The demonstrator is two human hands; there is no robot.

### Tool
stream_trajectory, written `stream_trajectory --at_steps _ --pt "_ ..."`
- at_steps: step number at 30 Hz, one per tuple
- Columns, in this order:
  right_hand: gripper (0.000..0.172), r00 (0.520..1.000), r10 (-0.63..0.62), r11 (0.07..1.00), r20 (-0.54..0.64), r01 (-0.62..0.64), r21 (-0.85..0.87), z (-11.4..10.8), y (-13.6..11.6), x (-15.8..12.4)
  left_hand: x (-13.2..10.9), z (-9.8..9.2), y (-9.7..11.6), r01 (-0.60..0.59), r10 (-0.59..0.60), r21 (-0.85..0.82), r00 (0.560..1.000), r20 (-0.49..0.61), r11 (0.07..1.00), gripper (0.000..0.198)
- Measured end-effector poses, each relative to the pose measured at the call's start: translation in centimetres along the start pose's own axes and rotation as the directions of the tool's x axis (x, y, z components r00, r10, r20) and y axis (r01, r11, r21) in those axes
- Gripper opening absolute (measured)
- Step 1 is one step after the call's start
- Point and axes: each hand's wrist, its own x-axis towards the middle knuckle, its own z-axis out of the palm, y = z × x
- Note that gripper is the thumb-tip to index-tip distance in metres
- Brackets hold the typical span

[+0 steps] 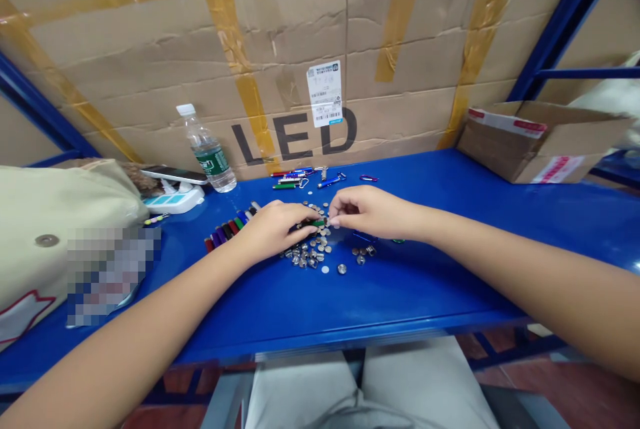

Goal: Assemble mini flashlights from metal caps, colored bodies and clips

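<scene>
My left hand (274,229) pinches a small green metal tube (318,223), much of it hidden by the fingers. Close to the tube's right end, my right hand (363,207) has its thumb and forefinger pressed together; what they hold is too small to make out. Under and around both hands lie loose silvery button cells (323,241) and small metal caps (303,257). Beside my left wrist is a row of coloured tubes (231,229). Finished-looking keychain penlights (290,179) with clips lie beyond the hands, and a blue one (330,182) rests apart from them.
A water bottle (213,161) stands at the back left beside a white power strip (175,201) with a phone (173,174) above it. A cream bag (60,215) occupies the left. A large taped carton (300,35) walls the back; an open cardboard box (525,149) sits back right.
</scene>
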Motion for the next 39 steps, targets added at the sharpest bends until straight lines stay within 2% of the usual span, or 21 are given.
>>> stream_trajectory --at_steps 3,7,11,12,14,17,19,21,23,27,30,33,36,39 --pt "0.010 0.999 0.026 0.997 -0.046 -0.022 0.074 0.3 0.3 0.2 0.0 0.0 0.1 -0.014 0.014 -0.014 1.000 -0.002 1.000 0.024" --pt "0.010 0.997 0.010 0.996 -0.080 -0.003 0.091 0.9 0.6 0.4 -0.1 0.0 0.3 -0.017 0.017 -0.030 1.000 -0.014 0.999 0.024" --pt "0.015 0.987 -0.006 0.995 -0.158 0.021 0.093 0.3 0.3 0.0 0.0 0.0 0.3 -0.001 0.000 -0.045 1.000 -0.027 0.999 0.024" --pt "0.016 0.992 -0.025 0.996 -0.122 0.035 0.082 0.0 0.1 -0.3 0.1 0.0 0.2 0.003 -0.004 -0.044 0.999 -0.037 0.999 0.025" --pt "0.019 0.994 -0.094 0.995 0.060 0.093 0.030 -0.4 -0.4 -0.8 0.1 0.0 0.0 0.005 -0.007 -0.043 0.998 -0.060 0.999 0.024" --pt "0.020 0.912 -0.205 0.966 0.355 0.247 -0.075 -0.3 -1.0 -1.3 0.1 0.0 -0.2 0.002 -0.006 -0.042 0.997 -0.083 0.999 0.024" --pt "0.017 0.861 -0.246 0.939 0.444 0.326 -0.112 0.0 -1.2 -1.4 0.1 0.1 -0.3 0.002 -0.005 -0.040 0.996 -0.084 0.999 0.024" --pt "0.011 0.840 -0.268 0.924 0.471 0.363 -0.121 0.3 -1.2 -1.4 0.0 0.1 -0.3 0.005 -0.008 -0.036 0.997 -0.080 0.999 0.025" --pt "0.008 0.851 -0.279 0.917 0.445 0.373 -0.140 0.5 -1.0 -1.2 0.0 0.1 -0.2 0.012 -0.014 -0.029 0.997 -0.072 1.000 0.025" --pt "0.007 0.907 -0.244 0.921 0.344 0.327 -0.210 0.2 -0.5 -1.0 0.1 0.0 -0.1 0.013 -0.015 -0.028 0.998 -0.063 1.000 0.025" --pt "0.018 0.947 -0.195 0.931 0.256 0.261 -0.256 -0.1 0.0 -0.8 0.1 -0.1 0.0 0.004 -0.007 -0.036 0.998 -0.065 0.999 0.025" --pt "0.028 0.954 -0.235 0.920 0.187 0.280 -0.273 -0.3 0.7 -0.5 0.1 0.0 0.0 -0.002 -0.002 -0.052 0.998 -0.066 0.999 0.025" --pt "0.026 0.950 -0.288 0.911 0.123 0.312 -0.269 -0.7 1.3 -0.2 0.1 0.1 -0.1 -0.002 -0.003 -0.077 0.998 -0.067 0.997 0.026" --pt "0.020 0.966 -0.256 0.940 0.036 0.258 -0.226 -1.1 1.3 0.0 0.1 0.2 -0.2 -0.003 -0.004 -0.092 0.997 -0.078 0.996 0.026"
